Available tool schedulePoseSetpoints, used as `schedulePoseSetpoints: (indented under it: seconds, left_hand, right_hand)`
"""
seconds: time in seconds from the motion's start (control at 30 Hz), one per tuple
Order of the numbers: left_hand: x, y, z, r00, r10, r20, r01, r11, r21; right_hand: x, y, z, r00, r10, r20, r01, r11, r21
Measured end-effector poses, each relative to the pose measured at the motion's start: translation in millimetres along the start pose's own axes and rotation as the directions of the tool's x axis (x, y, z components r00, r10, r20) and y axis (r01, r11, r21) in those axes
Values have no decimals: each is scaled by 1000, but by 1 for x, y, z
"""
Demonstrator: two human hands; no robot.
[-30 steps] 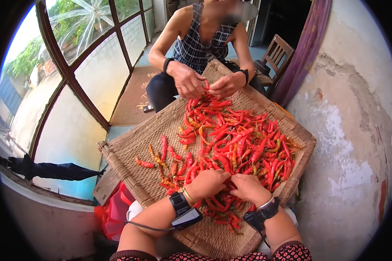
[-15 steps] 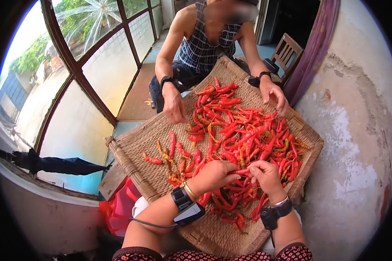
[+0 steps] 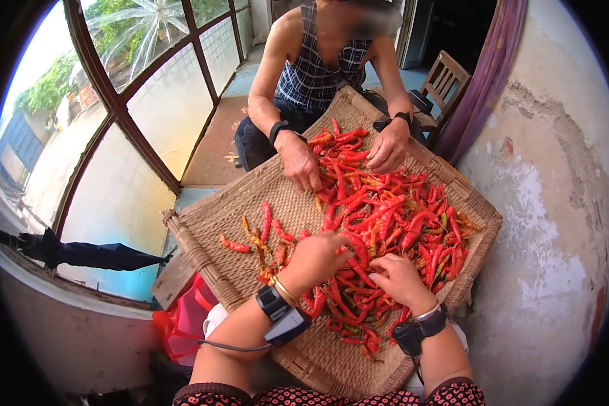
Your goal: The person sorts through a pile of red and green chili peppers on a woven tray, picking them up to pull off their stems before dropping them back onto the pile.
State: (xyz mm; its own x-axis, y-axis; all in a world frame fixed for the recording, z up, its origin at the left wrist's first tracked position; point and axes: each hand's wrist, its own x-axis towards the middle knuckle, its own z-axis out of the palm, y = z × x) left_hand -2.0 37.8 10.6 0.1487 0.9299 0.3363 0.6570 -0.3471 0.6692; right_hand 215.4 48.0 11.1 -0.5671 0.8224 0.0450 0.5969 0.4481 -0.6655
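Red chili peppers (image 3: 419, 227) lie heaped on a large woven tray (image 3: 213, 227). My left hand (image 3: 316, 260) hangs over the near left part of the heap, with its fingers curled together. What is between them, if anything, is too blurred to make out. At the near middle of the heap, my right hand (image 3: 400, 279) rests low, its bent fingers and thumb down at the peppers. Its fingertips are partly hidden, so any pepper in them cannot be told. A few loose chilies (image 3: 235, 243) lie apart on the left side of the tray.
Across the tray sits another person, whose left hand (image 3: 389, 145) and right hand (image 3: 300, 164) are both at the far side of the heap. A folded dark umbrella (image 3: 101, 256) hangs at left. A red bag (image 3: 186, 321) is beside the tray; a wooden chair (image 3: 445, 84) stands behind.
My hands have parted from the chili they held together: the left moved up and left, the right slightly down and left. The other person's hands came down onto the heap.
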Motion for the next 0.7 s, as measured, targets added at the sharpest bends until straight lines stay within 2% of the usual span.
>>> schedulePoseSetpoints:
  seconds: [0.03,0.07,0.1,0.17,0.2,0.27,0.37,0.6,0.67,0.7]
  left_hand:
    - [-4,11,2,990,0,141,-17,993,119]
    - [-7,17,4,960,-17,278,-51,971,234]
    - [-10,16,7,960,-17,278,-50,971,233]
    - [-14,8,13,878,-20,479,-171,920,352]
    - [-14,6,14,877,-20,480,-171,920,352]
    - [-13,2,15,783,-67,619,-240,885,399]
    - [-15,9,8,756,-61,652,-283,867,410]
    - [-16,3,13,756,-21,654,-297,880,371]
    - [-10,9,2,824,127,552,-285,935,211]
    - [-8,10,-2,823,127,554,-285,935,209]
  right_hand:
    - [0,1,3,997,39,66,-40,999,14]
    - [-1,-1,5,997,40,66,-41,999,12]
    - [-1,-3,6,994,6,106,-1,999,-41]
    - [-3,0,8,979,-65,193,92,987,-133]
    - [-3,2,8,979,-64,192,91,987,-133]
    - [-3,3,9,940,-54,336,117,979,-169]
    - [-4,-6,6,930,-10,367,92,974,-205]
    - [-4,-9,6,911,48,410,78,955,-285]
    - [-2,-4,8,921,40,387,75,958,-278]
    - [-3,-3,7,921,42,387,73,958,-278]
